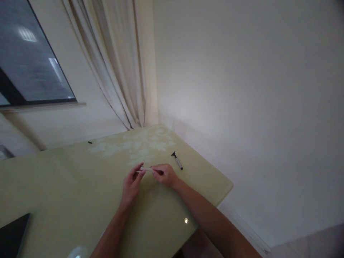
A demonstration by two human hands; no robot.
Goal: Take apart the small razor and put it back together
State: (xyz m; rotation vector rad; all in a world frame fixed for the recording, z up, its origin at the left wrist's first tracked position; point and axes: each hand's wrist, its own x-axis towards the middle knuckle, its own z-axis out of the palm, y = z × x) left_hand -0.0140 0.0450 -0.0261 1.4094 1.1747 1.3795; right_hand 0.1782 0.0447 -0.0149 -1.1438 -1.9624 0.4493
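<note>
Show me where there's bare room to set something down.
Widest: the left side of the glossy pale-green table, between the dark flat panel, small black piece and left hand. Smaller: between the grey-and-black razor, right forearm and rounded right corner. Crowded: the middle, where left and right hand hold a slim pale strip.

My view: yellow-green tabletop [80, 186] w/ pale floral pattern up top, beige curtain [115, 53] upper L, off-white wall [242, 89] R, blk + grey razor [177, 162] ctr
</note>
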